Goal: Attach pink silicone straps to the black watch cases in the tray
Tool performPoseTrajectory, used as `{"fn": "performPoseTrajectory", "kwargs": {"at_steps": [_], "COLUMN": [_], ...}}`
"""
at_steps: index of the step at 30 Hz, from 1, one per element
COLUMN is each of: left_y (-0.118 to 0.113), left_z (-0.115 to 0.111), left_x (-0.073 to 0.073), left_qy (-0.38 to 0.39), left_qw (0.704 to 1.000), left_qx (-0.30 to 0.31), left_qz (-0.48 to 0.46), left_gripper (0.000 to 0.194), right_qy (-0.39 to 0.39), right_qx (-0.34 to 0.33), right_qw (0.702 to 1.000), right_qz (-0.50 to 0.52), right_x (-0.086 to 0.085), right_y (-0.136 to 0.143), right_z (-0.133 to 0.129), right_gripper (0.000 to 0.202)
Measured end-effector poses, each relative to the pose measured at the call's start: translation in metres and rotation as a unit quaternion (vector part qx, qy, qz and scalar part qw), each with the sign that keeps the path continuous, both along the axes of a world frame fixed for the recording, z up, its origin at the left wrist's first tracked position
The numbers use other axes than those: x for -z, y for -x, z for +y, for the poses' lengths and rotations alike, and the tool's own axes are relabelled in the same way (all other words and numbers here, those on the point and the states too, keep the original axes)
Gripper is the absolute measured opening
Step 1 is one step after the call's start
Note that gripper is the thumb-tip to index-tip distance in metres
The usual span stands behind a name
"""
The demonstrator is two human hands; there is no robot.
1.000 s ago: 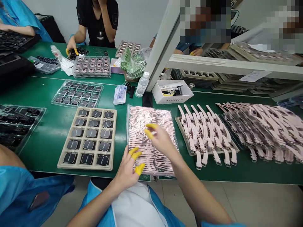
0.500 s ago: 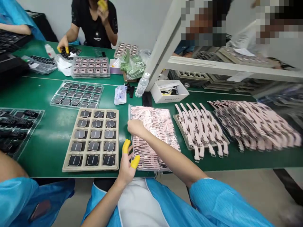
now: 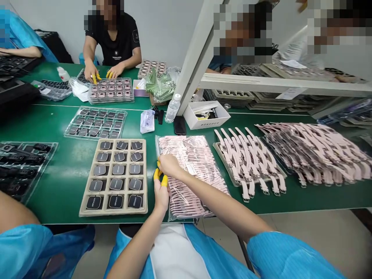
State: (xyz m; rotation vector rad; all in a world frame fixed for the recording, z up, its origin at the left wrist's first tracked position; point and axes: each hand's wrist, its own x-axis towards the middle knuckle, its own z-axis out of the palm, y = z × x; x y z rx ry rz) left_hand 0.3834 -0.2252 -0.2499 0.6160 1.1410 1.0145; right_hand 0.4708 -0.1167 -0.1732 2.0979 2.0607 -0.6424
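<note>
A clear plastic bag (image 3: 200, 170) packed with pink watch straps lies flat in front of me. At its left edge my right hand (image 3: 170, 164) is closed, the fingertips turned down and partly hidden. Just below it, my left hand (image 3: 161, 190), with yellow finger covers, has its thumb and fingers closed around the same bag edge. The two hands nearly touch. Left of them sits a beige tray (image 3: 126, 211) with rows of square dark watch faces, one in each compartment.
Pink straps on a tray (image 3: 250, 159) and more piled straps (image 3: 316, 155) lie to the right. Behind are a white box (image 3: 207, 116), a bottle (image 3: 173, 108) and a phone (image 3: 180, 126). A clear tray (image 3: 94, 122) and black straps (image 3: 23, 162) lie left. A co-worker (image 3: 113, 42) sits opposite.
My left hand has risen to the bag's edge beside my right hand, and its spread fingers have closed. The co-worker opposite has lowered a raised hand to the table.
</note>
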Motion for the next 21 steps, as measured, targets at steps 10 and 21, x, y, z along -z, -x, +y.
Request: {"fn": "performPoseTrajectory", "kwargs": {"at_steps": [10,21], "left_y": [-0.018,-0.014], "left_z": [0.043,0.033], "left_x": [-0.012,-0.061], "left_qy": [-0.112,-0.172], "left_qw": [0.967,0.762], "left_qx": [0.019,0.232], "left_qz": [0.230,0.579], "left_gripper": [0.013,0.029], "right_qy": [-0.030,-0.003], "right_qx": [-0.031,0.007], "right_qw": [0.979,0.930], "right_qz": [0.197,0.366], "right_x": [0.010,0.044], "right_y": [-0.047,-0.071], "right_z": [0.001,0.003], "right_gripper": [0.023,0.029]}}
